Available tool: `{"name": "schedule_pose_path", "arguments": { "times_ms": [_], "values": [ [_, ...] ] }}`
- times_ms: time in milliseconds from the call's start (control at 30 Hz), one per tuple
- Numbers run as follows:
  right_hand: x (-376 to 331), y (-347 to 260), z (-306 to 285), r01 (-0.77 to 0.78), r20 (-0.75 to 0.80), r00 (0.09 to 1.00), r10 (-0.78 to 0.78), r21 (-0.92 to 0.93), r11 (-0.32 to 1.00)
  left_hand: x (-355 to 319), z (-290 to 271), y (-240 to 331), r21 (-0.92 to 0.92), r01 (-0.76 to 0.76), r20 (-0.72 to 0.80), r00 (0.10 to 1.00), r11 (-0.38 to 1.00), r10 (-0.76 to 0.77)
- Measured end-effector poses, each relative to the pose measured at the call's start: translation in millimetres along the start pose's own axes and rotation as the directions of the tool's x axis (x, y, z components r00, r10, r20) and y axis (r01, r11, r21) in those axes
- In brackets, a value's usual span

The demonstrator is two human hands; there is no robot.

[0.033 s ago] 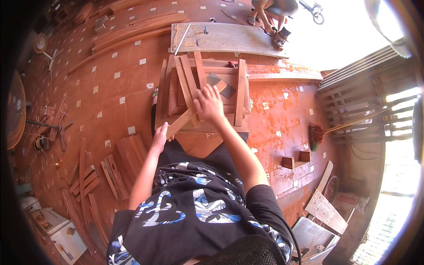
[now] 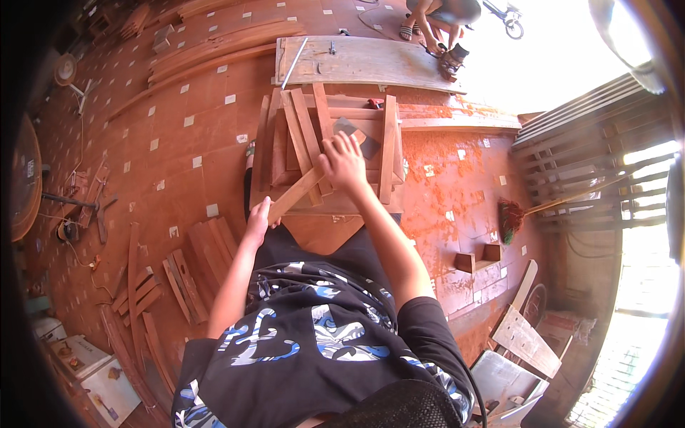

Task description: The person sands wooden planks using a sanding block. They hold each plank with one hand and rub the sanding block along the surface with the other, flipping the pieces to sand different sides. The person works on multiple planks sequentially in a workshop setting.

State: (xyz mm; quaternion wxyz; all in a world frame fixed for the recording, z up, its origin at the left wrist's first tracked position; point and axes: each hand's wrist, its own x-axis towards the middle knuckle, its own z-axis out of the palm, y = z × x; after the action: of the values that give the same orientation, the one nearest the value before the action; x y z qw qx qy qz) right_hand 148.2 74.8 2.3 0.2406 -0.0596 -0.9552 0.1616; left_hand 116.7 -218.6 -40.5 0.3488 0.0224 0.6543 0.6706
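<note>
A short reddish-brown wooden strip (image 2: 298, 191) slants across the front of a low work stand (image 2: 335, 208) before me. My left hand (image 2: 260, 221) is closed round the strip's near left end. Further up, my right hand (image 2: 344, 162) grips it from above with bent fingers; whether anything thin lies under the palm is hidden. The strip's far end (image 2: 360, 135) shows past the fingers, over a dark grey flat piece (image 2: 369, 148). Several loose wooden strips (image 2: 303, 125) lie on the stand's left half, and another strip (image 2: 388, 150) along its right side.
Beyond the stand lies a long pale board (image 2: 371, 60), where another person's hands hold a power tool (image 2: 452, 63). Wooden planks (image 2: 214, 242) lie on the tiled floor at left. Shavings (image 2: 446, 160), a broom (image 2: 511, 217) and a small wooden piece (image 2: 478, 260) are at right.
My right hand has shifted slightly to the right along the strip. My left hand and the strip stay in place.
</note>
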Motion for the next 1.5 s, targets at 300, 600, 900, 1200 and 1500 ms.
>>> {"name": "schedule_pose_path", "arguments": {
  "times_ms": [300,600,900,1200,1500],
  "values": [
    [-7,-48,14,-0.022,0.031,0.999,0.021,0.050,0.998,4,8,7,-0.013,-0.036,-0.041,0.999,0.999,0.036],
    [-41,-105,15,0.311,0.162,0.916,-0.366,0.288,0.906,15,9,-5,-0.130,0.008,-0.197,0.980,0.991,-0.034],
    [23,-3,1,0.069,0.112,0.991,-0.067,-0.008,0.998,8,3,0,-0.046,-0.004,-0.035,0.999,0.999,0.002],
    [1,-52,13,0.030,0.195,0.980,-0.037,0.039,0.999,12,0,-6,-0.095,-0.011,-0.041,0.999,0.995,0.007],
    [-30,-89,-8,0.345,0.159,0.905,-0.394,0.268,0.899,11,4,-1,-0.096,0.060,-0.105,0.992,0.994,-0.070]
  ]
}}
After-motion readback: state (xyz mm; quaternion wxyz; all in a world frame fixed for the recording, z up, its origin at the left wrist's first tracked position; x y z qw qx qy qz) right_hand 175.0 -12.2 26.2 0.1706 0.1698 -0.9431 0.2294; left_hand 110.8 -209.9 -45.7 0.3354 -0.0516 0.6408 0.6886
